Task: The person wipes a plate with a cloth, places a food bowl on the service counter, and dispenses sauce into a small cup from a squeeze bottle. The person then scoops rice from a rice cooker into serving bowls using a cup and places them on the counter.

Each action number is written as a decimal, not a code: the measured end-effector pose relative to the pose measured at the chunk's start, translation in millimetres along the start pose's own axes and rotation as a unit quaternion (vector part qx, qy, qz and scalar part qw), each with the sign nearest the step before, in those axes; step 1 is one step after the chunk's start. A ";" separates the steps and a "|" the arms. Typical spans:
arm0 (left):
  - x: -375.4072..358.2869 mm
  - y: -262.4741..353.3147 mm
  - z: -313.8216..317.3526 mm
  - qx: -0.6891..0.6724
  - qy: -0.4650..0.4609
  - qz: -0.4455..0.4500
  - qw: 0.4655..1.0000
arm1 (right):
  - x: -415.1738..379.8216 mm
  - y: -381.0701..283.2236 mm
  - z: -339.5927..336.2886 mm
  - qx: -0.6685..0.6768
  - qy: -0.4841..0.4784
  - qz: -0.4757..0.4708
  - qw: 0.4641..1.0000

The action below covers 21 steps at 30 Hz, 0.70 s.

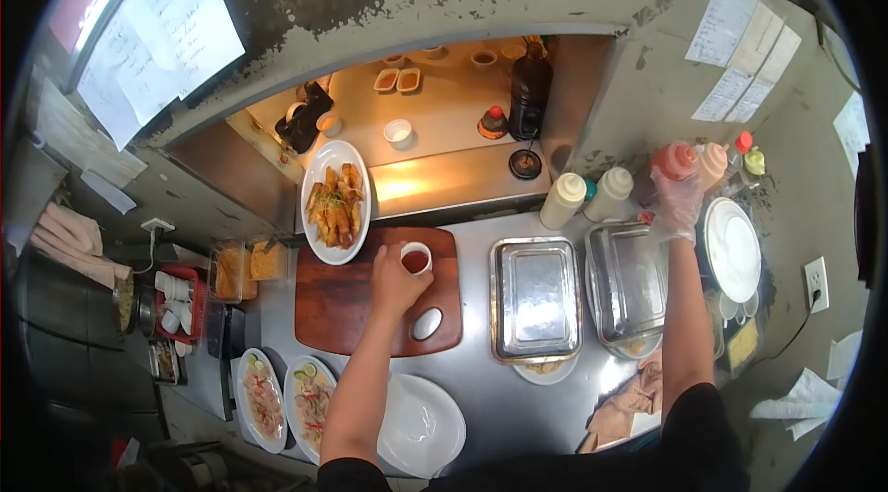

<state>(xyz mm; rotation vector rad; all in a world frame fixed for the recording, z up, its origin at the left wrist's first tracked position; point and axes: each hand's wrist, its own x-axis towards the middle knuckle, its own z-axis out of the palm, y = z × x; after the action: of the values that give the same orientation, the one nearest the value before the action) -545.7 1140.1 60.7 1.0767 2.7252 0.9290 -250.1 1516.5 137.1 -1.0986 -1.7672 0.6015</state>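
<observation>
My left hand (398,281) holds a small white sauce cup (416,259) with dark red sauce in it, above the brown wooden board (324,307). My right hand (680,201), in a clear plastic glove, is closed around a red squeeze bottle (673,162) at the back right of the counter. An oval white plate (314,250) of fried rolls with green garnish rests partly on the far left of the board and partly on the window ledge. On the board's near side lies a small white oval dish (426,324).
Cream squeeze bottles (561,201) and two steel-covered trays (536,298) stand right of the board. White plates (735,247) are stacked at far right. In front are a white bowl (421,423) and two oval plates of garnished food (262,399). Sauce cups (398,133) stand in the window.
</observation>
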 end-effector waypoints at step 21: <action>-3.7 115.1 -9.0 -0.124 0.119 0.226 0.959 | -84.2 -19.8 -93.4 0.018 -0.087 -0.088 0.992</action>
<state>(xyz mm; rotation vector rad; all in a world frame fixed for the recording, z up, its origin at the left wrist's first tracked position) -476.4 1199.1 131.7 1.6635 2.4716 1.5035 -161.4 1427.1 155.1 -0.8763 -1.9726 0.6335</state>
